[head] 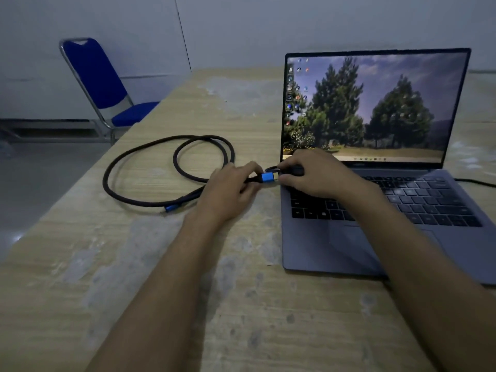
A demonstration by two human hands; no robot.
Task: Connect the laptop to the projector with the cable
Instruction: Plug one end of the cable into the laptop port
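An open grey laptop (349,237) sits on the right of the wooden table, its screen lit with a picture of trees. A black braided cable (139,157) lies coiled to its left, with one blue plug (169,208) loose on the table. My left hand (228,194) grips the cable just behind the other blue plug (269,177). My right hand (316,175) holds a small dark piece against that plug, by the laptop's left rear corner. I cannot tell what the dark piece is. No projector is in view.
The worn wooden table (134,277) has its left edge running diagonally toward the back. A blue chair (99,76) with a metal frame stands beyond that edge. A thin black wire (475,182) leaves the laptop's right side.
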